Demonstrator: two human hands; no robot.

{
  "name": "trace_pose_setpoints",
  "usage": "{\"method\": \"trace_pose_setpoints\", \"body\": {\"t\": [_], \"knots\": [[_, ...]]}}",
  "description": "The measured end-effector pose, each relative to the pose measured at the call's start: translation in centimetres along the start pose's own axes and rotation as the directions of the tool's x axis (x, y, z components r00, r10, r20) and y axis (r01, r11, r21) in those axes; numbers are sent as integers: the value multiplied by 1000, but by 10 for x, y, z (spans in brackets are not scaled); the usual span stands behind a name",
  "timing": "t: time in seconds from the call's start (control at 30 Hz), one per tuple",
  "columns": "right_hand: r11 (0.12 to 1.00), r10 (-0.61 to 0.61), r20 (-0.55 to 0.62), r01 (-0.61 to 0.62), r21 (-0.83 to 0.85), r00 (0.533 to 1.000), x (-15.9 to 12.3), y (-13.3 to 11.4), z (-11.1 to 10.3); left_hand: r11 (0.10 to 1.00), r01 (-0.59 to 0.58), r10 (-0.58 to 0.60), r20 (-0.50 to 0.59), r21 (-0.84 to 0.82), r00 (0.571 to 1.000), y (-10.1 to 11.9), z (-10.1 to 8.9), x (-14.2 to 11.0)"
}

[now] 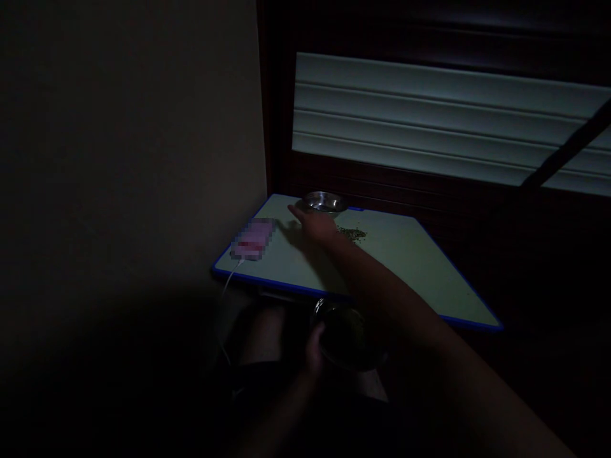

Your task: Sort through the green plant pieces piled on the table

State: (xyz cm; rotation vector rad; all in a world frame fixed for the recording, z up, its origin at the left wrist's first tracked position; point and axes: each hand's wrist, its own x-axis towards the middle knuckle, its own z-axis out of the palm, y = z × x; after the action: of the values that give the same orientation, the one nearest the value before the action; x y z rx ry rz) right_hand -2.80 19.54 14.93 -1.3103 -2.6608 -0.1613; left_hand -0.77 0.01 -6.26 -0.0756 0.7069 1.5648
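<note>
While my left hand (pixel 315 346) holds a dark bowl (pixel 346 337) low in front of the small table (pixel 420 267), my right hand (pixel 312 222) lies flat and open just in front of the little steel dish (pixel 323 202), seeds (pixel 352 233) beside it.

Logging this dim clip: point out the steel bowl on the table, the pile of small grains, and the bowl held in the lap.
steel bowl (pixel 324 202), head view, inner rim.
grain pile (pixel 352 233), head view, middle of heap.
lap bowl (pixel 344 340), head view, dark inside.
</note>
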Motion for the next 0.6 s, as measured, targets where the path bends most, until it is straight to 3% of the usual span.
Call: {"method": "trace_pose_setpoints", "body": {"t": [0.1, 0.2, 0.27, 0.33, 0.43, 0.5, 0.6], "knots": [[950, 256, -125, -225, 215, 959, -25, 35, 5, 1000, 20, -20, -27, 8, 999, 4, 15, -12], [819, 466, -253, -305, 487, 848, -51, 75, 12, 1000, -5, 5, -15, 16, 1000, 7, 26, -22], [650, 592, -208, -307, 695, 779, -67, 98, 17, 999, -13, 14, -20, 37, 1000, 10, 29, -25], [426, 683, -77, -311, 849, 726, -81, 115, 22, 999, -23, 23, -11, 39, 1000, 11, 30, -26], [200, 755, 17, -255, 946, 656, -96, 126, 30, 998, -34, 34, 1, 53, 999, 13, 29, -27], [146, 764, 30, -217, 965, 644, -101, 129, 34, 997, -37, 35, 25, 74, 999, 15, 28, -27], [180, 752, -3, -200, 963, 659, -103, 131, 39, 991, -67, 64, 22, 113, 998, 17, 26, -27]]}}
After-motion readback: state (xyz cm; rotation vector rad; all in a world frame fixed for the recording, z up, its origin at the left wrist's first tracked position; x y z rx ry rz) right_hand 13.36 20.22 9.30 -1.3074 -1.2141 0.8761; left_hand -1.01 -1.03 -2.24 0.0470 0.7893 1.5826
